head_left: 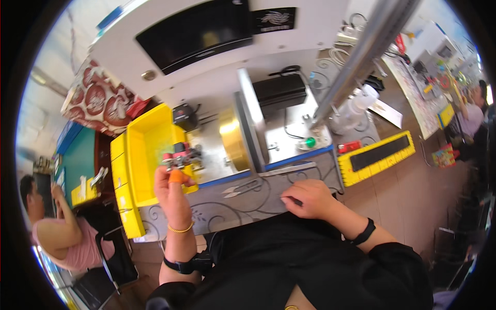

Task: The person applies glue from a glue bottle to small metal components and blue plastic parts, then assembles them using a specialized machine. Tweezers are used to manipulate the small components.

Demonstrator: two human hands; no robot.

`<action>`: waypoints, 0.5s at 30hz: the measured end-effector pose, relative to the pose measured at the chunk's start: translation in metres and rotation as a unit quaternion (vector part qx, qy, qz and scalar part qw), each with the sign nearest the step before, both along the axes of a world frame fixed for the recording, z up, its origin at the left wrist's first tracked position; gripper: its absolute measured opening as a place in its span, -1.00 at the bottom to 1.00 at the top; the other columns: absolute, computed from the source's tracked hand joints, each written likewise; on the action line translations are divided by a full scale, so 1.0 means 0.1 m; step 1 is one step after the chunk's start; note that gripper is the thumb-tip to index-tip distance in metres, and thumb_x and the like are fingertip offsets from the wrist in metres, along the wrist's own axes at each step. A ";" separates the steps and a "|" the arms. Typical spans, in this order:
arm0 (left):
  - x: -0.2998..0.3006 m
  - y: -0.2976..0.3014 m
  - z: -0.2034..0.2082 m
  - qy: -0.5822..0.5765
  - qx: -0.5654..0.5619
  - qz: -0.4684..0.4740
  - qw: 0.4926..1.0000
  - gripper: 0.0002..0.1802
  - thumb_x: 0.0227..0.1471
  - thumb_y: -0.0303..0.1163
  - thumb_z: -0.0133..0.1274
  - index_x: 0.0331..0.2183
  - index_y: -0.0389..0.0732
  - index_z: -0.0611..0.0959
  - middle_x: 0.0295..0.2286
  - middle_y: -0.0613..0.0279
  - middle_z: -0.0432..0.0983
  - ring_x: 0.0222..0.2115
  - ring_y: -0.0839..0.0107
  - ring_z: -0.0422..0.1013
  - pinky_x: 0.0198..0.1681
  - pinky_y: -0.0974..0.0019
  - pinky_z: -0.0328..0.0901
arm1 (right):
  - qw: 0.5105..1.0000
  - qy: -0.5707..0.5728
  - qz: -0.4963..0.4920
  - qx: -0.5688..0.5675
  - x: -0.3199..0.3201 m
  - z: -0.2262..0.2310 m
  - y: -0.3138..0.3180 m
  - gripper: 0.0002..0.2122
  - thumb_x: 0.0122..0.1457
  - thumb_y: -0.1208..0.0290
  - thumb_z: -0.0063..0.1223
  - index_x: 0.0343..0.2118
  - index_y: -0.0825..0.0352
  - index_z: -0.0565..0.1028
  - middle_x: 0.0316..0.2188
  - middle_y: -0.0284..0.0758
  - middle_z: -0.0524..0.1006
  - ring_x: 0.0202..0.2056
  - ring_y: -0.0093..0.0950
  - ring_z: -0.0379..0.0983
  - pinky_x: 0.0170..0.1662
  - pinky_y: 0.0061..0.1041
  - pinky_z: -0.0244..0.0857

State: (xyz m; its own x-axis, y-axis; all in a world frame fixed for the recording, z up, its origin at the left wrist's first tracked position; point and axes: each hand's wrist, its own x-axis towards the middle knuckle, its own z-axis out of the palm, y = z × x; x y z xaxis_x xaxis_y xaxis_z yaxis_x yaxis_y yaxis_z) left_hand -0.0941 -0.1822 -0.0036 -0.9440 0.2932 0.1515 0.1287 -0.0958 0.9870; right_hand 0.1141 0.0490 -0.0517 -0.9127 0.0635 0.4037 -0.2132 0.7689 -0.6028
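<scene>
My left hand (173, 196), with an orange finger cover (179, 176) on one finger, is raised at the near right side of a yellow bin (143, 155). Its fingertips are closed at a small red and metal mechanism (181, 154); whatever they pinch is too small to make out. My right hand (311, 199) is curled closed at the table's front edge, and something dark shows between its fingers. Tweezers (242, 189) lie on the patterned tabletop between my hands. Behind them stands a machine with a brass-coloured drum (233, 139) on a metal base.
A dark screen (199, 36) is set in the white machine panel above. A slanting metal post (356, 62) rises at right, near a clear plastic bottle (351, 111). A yellow tray (377, 157) juts off the right edge. Other people sit at far left (72, 235) and far right (471, 113).
</scene>
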 end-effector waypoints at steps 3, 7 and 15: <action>0.03 0.02 0.02 -0.006 -0.001 0.007 1.000 -0.97 0.16 -0.54 -0.10 -0.35 -0.20 0.40 -0.55 0.27 0.43 -0.57 0.51 0.39 -0.45 0.47 0.31 | 1.000 0.000 -0.012 0.010 0.00 -0.01 0.00 -0.94 -0.01 0.39 0.17 -0.49 0.19 0.51 -0.61 -0.41 0.45 -0.56 -0.38 0.44 -0.49 -0.42 0.31; 0.05 0.02 0.05 -0.010 0.009 0.003 1.000 -0.95 0.16 -0.54 -0.08 -0.36 -0.21 0.40 -0.55 0.28 0.43 -0.56 0.52 0.40 -0.44 0.48 0.33 | 1.000 0.004 -0.019 0.020 -0.01 0.01 -0.01 -0.94 -0.04 0.41 0.18 -0.50 0.19 0.51 -0.62 -0.40 0.43 -0.58 -0.39 0.43 -0.50 -0.44 0.29; 0.04 0.01 0.05 -0.002 -0.003 0.002 1.000 -0.95 0.18 -0.52 -0.07 -0.35 -0.21 0.39 -0.55 0.27 0.44 -0.57 0.53 0.40 -0.45 0.49 0.34 | 0.999 0.016 -0.022 0.024 -0.03 0.00 -0.01 -0.94 -0.05 0.41 0.18 -0.50 0.19 0.51 -0.63 -0.41 0.42 -0.59 -0.40 0.41 -0.51 -0.45 0.28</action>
